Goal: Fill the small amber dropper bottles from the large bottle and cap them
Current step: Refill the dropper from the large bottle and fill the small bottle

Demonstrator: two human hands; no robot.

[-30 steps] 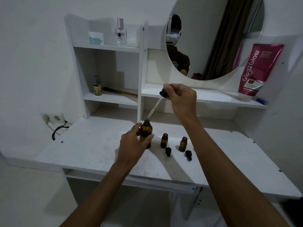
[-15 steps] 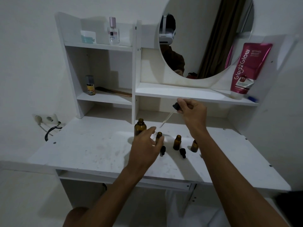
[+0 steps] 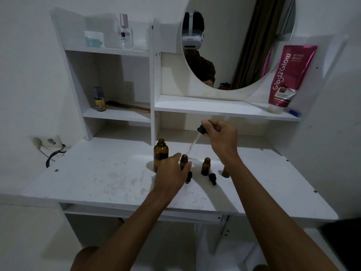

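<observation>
The large amber bottle stands uncapped on the white desk. Just right of it my left hand holds a small open amber bottle. My right hand pinches the black bulb of a glass dropper, slanted with its tip just above that small bottle's mouth. A second small open bottle stands to the right. A third small bottle is mostly hidden behind my right forearm. Two black dropper caps lie in front of the small bottles.
White shelves rise behind the desk with a small yellow-labelled bottle, a wooden comb, a perfume bottle and a red tube. A round mirror hangs above. A wall socket with a black cable is at the left.
My left hand let go of the large bottle and took hold of the leftmost small bottle. My right hand brought the dropper down and right, its tip now over that small bottle.
</observation>
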